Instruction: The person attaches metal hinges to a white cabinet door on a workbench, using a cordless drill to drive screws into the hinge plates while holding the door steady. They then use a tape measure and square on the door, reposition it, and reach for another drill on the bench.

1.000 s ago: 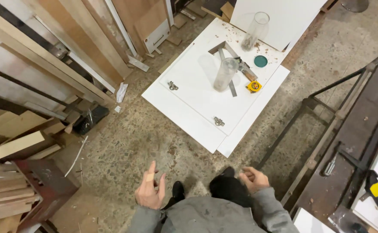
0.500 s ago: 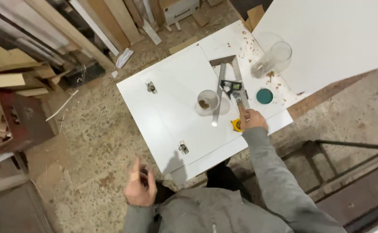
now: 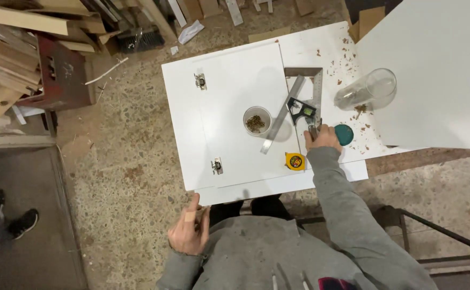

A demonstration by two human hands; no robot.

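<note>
From the head view, the right hand [image 3: 323, 138] reaches out over the white panel [image 3: 235, 91] on the floor, its grip closing on the end of the combination square [image 3: 303, 110]; whether the fingers are fully clamped I cannot tell. Just right of that grip lies a teal lid [image 3: 344, 135], just below-left a yellow tape measure [image 3: 295, 161], further left a cup of screws [image 3: 257, 119]. The step looks like taking up the square; lifting it wants a firm hold clear of the steel rule [image 3: 283, 114]. The left hand [image 3: 189, 233] hangs loosely curled near the body, holding nothing that I can see.
</note>
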